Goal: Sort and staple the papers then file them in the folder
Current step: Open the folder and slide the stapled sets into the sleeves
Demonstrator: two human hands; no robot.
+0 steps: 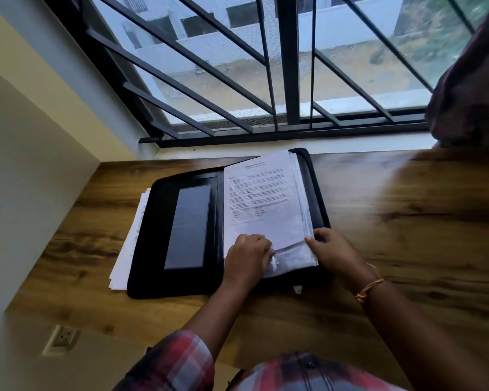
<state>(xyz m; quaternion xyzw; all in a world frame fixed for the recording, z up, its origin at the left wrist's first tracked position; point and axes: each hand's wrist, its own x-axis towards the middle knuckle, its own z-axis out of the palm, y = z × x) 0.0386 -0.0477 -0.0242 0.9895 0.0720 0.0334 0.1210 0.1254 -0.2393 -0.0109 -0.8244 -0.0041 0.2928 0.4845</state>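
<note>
Black zip folder (150, 235) lies open mid-frame on the wooden surface (407, 221). Left hand (247, 256) pinches the printed white sheet (260, 198); right hand (332, 246) pinches the clear plastic sleeve (297, 256). Forcing could crumple the sheet.

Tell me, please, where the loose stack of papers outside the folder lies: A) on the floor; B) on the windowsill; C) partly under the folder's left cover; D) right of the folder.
C: the loose papers stick out from beneath the left cover of the open black folder.
</note>
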